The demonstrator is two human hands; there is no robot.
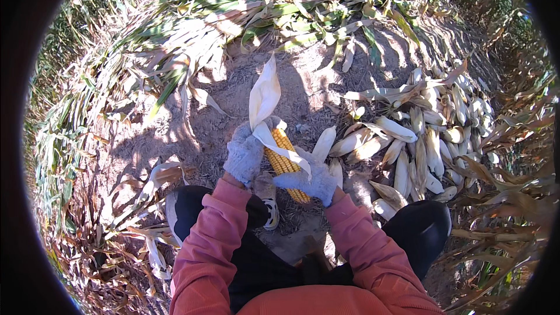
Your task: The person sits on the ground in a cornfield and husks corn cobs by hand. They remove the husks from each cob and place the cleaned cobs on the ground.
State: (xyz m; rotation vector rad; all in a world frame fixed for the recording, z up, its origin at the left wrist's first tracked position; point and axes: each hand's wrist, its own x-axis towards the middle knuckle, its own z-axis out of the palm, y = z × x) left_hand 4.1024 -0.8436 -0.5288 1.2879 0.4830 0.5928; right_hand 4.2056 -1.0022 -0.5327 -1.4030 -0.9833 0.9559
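Observation:
Between my two gloved hands is a yellow ear of corn (280,164), its kernels bare along most of the visible side. My left hand (245,151), in a pale knitted glove, grips the upper left of the ear and a dry husk leaf (265,92) that sticks up past it. Another pale husk strip lies slantwise across the kernels. My right hand (308,179), gloved alike, closes on the lower right of the ear, its thumb laid over the kernels. The hidden side of the ear may still bear husk; I cannot tell.
To the right lies a heap of corn ears in dry husks (420,140). Cut corn stalks with green and dry leaves (280,8) cover the ground ahead and along the left. Loose husks (162,179) lie by my left knee. Bare soil (245,74) shows in the middle.

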